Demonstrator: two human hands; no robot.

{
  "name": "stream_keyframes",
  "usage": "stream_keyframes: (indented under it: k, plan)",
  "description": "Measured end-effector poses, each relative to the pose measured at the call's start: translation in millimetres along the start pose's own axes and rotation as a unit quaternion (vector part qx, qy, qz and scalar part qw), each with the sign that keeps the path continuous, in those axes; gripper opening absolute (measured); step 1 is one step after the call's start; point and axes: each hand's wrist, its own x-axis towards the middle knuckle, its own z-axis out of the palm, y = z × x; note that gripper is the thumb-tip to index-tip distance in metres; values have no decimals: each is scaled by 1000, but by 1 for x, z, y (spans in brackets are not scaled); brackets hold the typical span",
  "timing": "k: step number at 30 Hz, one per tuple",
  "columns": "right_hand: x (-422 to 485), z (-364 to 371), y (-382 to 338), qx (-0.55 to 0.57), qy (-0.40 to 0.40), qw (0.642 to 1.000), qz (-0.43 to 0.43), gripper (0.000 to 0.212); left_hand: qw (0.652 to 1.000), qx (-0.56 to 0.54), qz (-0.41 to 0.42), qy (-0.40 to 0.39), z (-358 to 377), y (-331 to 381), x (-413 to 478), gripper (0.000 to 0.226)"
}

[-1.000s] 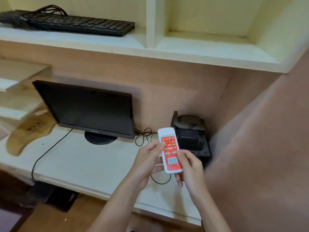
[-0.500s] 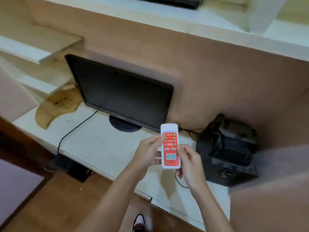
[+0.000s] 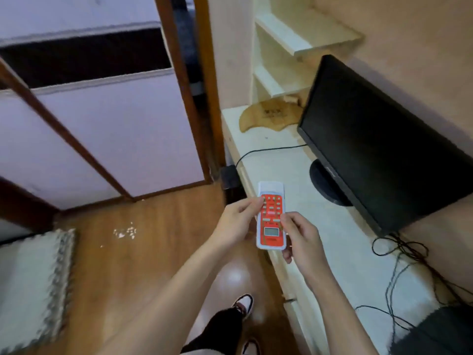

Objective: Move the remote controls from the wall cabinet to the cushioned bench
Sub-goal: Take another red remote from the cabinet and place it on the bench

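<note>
A white remote control (image 3: 271, 216) with an orange-red button face and a small grey screen is held upright in front of me. My left hand (image 3: 234, 222) grips its left edge, thumb on the upper buttons. My right hand (image 3: 300, 238) grips its right edge and lower part. It hovers over the front edge of the white cabinet shelf (image 3: 340, 252). A pale lilac cushioned bench (image 3: 102, 129) with a dark wooden frame lies at the left. A grey-white cushion (image 3: 30, 278) shows at the bottom left.
A black monitor (image 3: 378, 147) stands on the shelf at the right, with black cables (image 3: 404, 262) trailing behind it. A wooden board (image 3: 271, 115) lies at the shelf's far end under small wall shelves. Wood floor (image 3: 143, 252) stretches between shelf and bench; my shoes show below.
The view has swung left and down, from the shelf and monitor toward the floor and the bench. Both hands have kept hold of the remote.
</note>
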Motion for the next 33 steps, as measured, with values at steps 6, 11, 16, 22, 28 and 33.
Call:
stream_keyframes:
  k: [6, 11, 16, 22, 28, 33]
  plan:
    - [-18, 88, 4, -65, -176, 982, -12, 22, 980, -97, -17, 174, -75, -39, -70, 27]
    - [-39, 171, -1, -120, -320, 939, -27, 25, 941, -167, -7, 294, -140, -60, -135, 28]
    - [-63, 263, -3, -131, -416, 898, -48, 26, 892, -215, -6, 399, -205, -86, -186, 27]
    - [-84, 380, 7, -146, -506, 848, -53, 26, 837, -267, -7, 477, -295, -119, -225, 26]
    - [-86, 515, 2, -175, -547, 815, -73, 29, 803, -300, 0, 515, -418, -138, -239, 25]
    - [-81, 611, -14, -213, -559, 795, -98, 29, 791, -314, 10, 525, -510, -140, -245, 28]
